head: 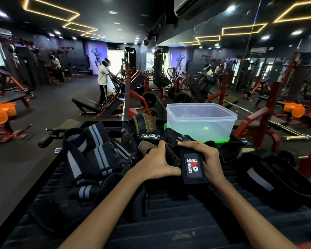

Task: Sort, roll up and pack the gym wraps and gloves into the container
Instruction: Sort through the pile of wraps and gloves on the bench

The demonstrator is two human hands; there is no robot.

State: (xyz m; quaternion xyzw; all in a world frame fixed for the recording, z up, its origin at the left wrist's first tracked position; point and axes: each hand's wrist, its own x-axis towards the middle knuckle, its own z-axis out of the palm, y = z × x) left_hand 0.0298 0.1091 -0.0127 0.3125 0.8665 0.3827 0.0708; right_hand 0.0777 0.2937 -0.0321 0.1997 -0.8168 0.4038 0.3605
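A dim gym under gold strip lights, machines and benches running back to a mirrored wall, a person in a white shirt point(103, 76) at a press in the middle distance. In front of you a black ribbed surface point(169, 225) carries the tangle of kit.

You are mid-roll. Your left hand point(155, 163) and right hand point(207, 159) meet over one black wrap point(193, 166), its "TRAIN HARD" tab facing up between them. The fingers of both hands are curled round the bundle: left thumb and fingers pinching the rolled end, right hand closed over the top behind the tab. Neither hand holds anything else.

The clear container point(201, 121) sits at the far edge of the surface on its green lid point(215, 140), open and, as far as can be seen, with nothing in it yet, so packing appears barely begun. To your left lies a heap of grey-striped wraps point(92, 151), loose and overlapping; beyond your hands are a tan-and-black glove point(144, 123) and a strap tagged "PROIRON" point(150, 136). Another dark wrap point(273, 182) lies unrolled to your right.

Next, by the look of it: finish the turn, press the tab down so the roll holds, then reach forward over the pile and set it in the container. Keep the roll tight as you lift, for it will likely spring open if your grip slackens before the tab catches.
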